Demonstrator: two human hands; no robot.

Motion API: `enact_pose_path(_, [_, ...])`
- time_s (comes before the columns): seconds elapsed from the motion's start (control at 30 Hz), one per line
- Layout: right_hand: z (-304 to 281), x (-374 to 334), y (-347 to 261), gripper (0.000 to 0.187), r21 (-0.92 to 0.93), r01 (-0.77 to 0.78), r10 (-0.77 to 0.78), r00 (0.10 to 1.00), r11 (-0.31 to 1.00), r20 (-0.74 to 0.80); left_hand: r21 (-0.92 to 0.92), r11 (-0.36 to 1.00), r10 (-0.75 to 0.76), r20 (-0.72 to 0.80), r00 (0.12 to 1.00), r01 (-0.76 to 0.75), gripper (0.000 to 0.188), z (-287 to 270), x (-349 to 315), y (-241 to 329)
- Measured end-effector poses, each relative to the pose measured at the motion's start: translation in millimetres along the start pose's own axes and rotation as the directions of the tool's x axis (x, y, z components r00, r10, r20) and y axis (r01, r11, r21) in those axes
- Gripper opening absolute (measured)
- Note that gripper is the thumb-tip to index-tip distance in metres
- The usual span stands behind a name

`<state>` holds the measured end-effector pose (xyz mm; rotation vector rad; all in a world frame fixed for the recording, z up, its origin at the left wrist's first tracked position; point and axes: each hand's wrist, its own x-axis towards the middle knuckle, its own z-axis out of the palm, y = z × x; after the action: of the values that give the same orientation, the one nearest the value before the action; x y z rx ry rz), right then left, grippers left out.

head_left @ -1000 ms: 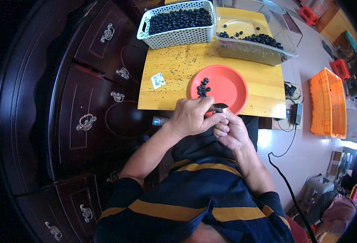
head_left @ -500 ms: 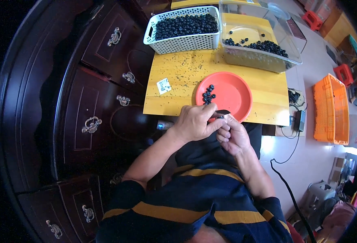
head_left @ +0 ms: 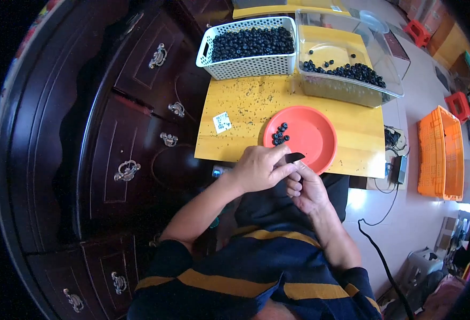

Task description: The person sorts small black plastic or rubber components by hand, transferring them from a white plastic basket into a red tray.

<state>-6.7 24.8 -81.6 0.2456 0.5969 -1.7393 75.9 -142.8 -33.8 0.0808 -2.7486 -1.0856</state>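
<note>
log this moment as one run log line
left hand: holds blade | right hand: beside blade, contents hidden | plate: dark pieces at left | basket, tub: more dark pieces, beyond plate

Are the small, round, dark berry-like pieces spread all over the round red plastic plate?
No, the visible dark berry-like pieces sit clustered at the left side of the red plate, leaving its middle bare.

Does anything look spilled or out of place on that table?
Yes: small dark bits lie scattered over the yellow table, mostly in front of the white basket, some beside the red plate. They look like loose debris, too small to identify.
</note>
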Motion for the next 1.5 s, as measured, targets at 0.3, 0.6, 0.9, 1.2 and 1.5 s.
enact_pose_path(0.3, [-7.8,12.4,-12.2,0.036,0.319,-0.026,-0.033,0.983,0.947,0.18,0.382,0.875,-0.021,-0.582,0.813,0.297,0.052,-133.8,110.0,-28.1])
enact_pose_path(0.6, [-18.5,21.1,-28.9,0.04,0.321,0.07,-0.11,0.988,0.945,0.109,0.012,0.983,-0.181,-0.099,0.979,0.183,0.04,-37.3,36.6,10.0])
enact_pose_path(0.9, [-17.7,26.3,-14.0,0.037,0.214,0.141,-0.182,0.964,0.967,0.191,0.225,0.97,-0.091,-0.009,0.996,0.091,0.036,28.8,8.3,20.7])
enact_pose_path(1.2, [-10.1,12.9,-10.6,0.035,0.083,0.215,-0.223,0.969,0.973,0.106,0.259,0.961,-0.112,0.043,0.993,0.097,0.023,29.3,16.7,38.6])
enact_pose_path(1.5, [-12.2,6.5,-16.6,0.034,0.105,0.163,-0.167,0.985,0.981,0.037,0.123,0.988,-0.07,-0.201,0.977,0.096,0.027,25.4,19.7,42.3])
